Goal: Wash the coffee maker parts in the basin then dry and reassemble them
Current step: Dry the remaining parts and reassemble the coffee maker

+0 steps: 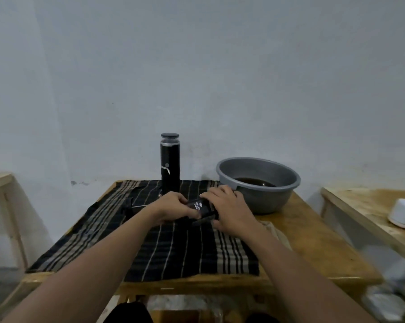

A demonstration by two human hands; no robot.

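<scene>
A small black coffee maker part (200, 207) with white lettering lies between both hands, just above the striped cloth (164, 248). My left hand (171, 206) grips its left end and my right hand (227, 209) curls round its right end. Most of the part is hidden by my fingers. A tall black cylinder (170, 163) with a grey cap stands upright at the back of the cloth. The grey basin (258, 183), holding dark water, sits at the back right of the wooden table (313, 250), close to my right hand.
A thin dark piece (132, 207) lies on the cloth left of my left hand. A white round object (404, 213) sits on a second wooden surface at the right. Another wooden frame (1, 183) stands at the left. A blue-grey wall lies behind.
</scene>
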